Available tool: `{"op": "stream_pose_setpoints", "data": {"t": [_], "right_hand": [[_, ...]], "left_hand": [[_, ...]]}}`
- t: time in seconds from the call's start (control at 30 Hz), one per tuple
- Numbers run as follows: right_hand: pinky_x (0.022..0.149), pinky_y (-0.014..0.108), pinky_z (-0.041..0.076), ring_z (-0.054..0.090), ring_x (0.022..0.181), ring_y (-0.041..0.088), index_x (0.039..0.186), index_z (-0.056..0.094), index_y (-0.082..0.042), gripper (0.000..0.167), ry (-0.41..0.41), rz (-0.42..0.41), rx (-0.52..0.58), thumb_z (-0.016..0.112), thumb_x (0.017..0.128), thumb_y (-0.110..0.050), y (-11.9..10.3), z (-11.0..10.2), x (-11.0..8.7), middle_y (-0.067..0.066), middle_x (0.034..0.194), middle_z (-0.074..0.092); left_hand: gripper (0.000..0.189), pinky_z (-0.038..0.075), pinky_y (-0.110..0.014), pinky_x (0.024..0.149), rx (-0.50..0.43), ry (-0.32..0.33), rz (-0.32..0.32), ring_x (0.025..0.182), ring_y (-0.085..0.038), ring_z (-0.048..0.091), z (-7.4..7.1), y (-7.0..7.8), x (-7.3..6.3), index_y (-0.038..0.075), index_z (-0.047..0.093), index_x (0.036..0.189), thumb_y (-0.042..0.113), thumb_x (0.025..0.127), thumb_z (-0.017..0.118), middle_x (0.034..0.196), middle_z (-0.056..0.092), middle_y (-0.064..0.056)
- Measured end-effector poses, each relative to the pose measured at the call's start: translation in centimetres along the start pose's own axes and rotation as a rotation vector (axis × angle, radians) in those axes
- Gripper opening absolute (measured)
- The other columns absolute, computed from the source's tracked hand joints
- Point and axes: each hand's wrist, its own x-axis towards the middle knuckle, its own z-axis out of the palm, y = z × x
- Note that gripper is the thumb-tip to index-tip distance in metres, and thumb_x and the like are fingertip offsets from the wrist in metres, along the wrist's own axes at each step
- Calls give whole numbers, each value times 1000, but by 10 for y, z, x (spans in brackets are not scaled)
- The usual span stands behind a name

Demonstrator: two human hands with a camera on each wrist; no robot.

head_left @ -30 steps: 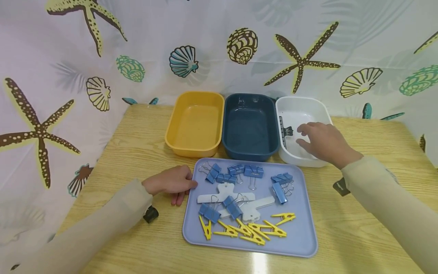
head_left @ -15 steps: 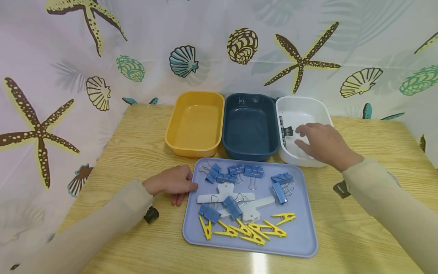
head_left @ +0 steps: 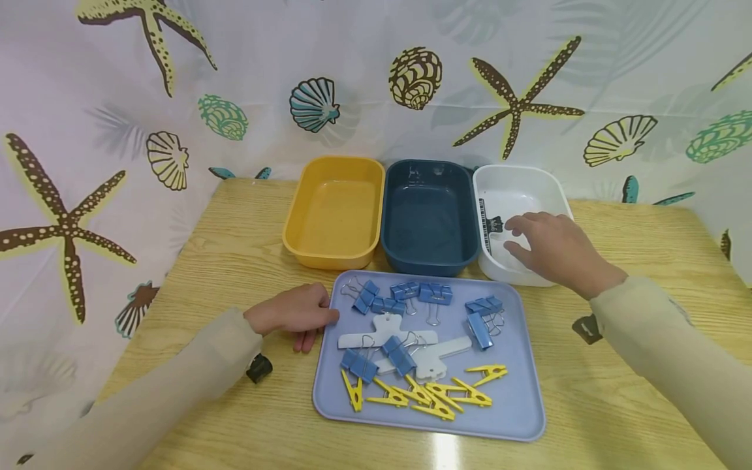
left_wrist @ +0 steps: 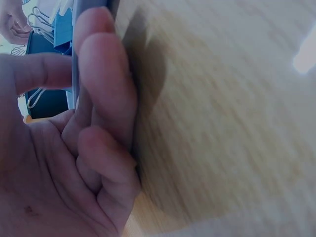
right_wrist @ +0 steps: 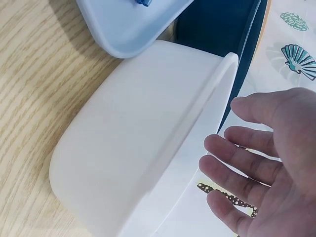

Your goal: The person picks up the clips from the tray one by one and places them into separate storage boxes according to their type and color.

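Note:
My left hand (head_left: 296, 313) pinches the left rim of the lilac tray (head_left: 523, 418), thumb on top and curled fingers against its outer side in the left wrist view. On the tray lie several blue binder clips (head_left: 436, 294), two white T-shaped clips (head_left: 384, 337) and a heap of yellow clothespins (head_left: 487, 374). Over the white bin (right_wrist: 123, 128) hovers my right hand (head_left: 555, 251), fingers loosely bent and apart, holding nothing. Inside that bin a black T-shaped clip (head_left: 495, 225) lies along the left wall, left of my fingertips.
A yellow bin (head_left: 346, 225) and a dark blue bin (head_left: 429, 222) stand in a row left of the white one, behind the tray. Everything rests on a wood-grain table (head_left: 235, 241). A seashell-print curtain (head_left: 352, 59) hangs close behind the bins.
My right hand has sunk very slightly toward me over the white bin. The left hand, tray and clips stay where they were.

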Motion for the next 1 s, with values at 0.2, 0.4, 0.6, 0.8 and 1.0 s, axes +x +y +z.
{"op": "stream_pose_setpoints", "data": {"t": [0.2,0.4,0.6,0.8,1.0], "right_hand": [[79,53,53,67,88,37,114,64,-2,32,-3,9,-6,66,89,-21,-3,-1,-1,18,104,70],[81,54,53,66,90,37,115,64,-3,33,-7,17,-4,66,89,-22,-5,-1,-2,18,106,70],[82,55,52,66,90,37,115,64,-2,33,6,2,2,66,89,-22,-7,-1,-4,18,105,70],[82,55,51,66,95,37,115,64,-2,33,6,4,0,66,89,-22,-9,-3,-5,18,106,70],[82,55,51,66,94,35,115,64,-3,33,10,-4,-3,67,88,-22,-12,-4,-8,17,106,70]], "left_hand": [[41,44,-26,39,24,-1,-10,35,-19,58,0,2,-2,2,60,62,25,95,51,47,62,-10],[40,44,-25,40,30,-8,-14,36,-19,59,0,2,-1,2,60,62,24,94,52,47,62,-9],[39,43,-24,39,29,-10,-8,36,-18,59,0,0,0,3,60,63,25,95,52,48,62,-9],[40,42,-24,39,33,-4,-17,36,-18,59,0,-1,1,3,61,64,27,95,52,48,63,-9],[40,41,-24,38,34,-6,-21,36,-18,59,0,0,1,2,61,63,26,94,53,48,63,-10]]}}
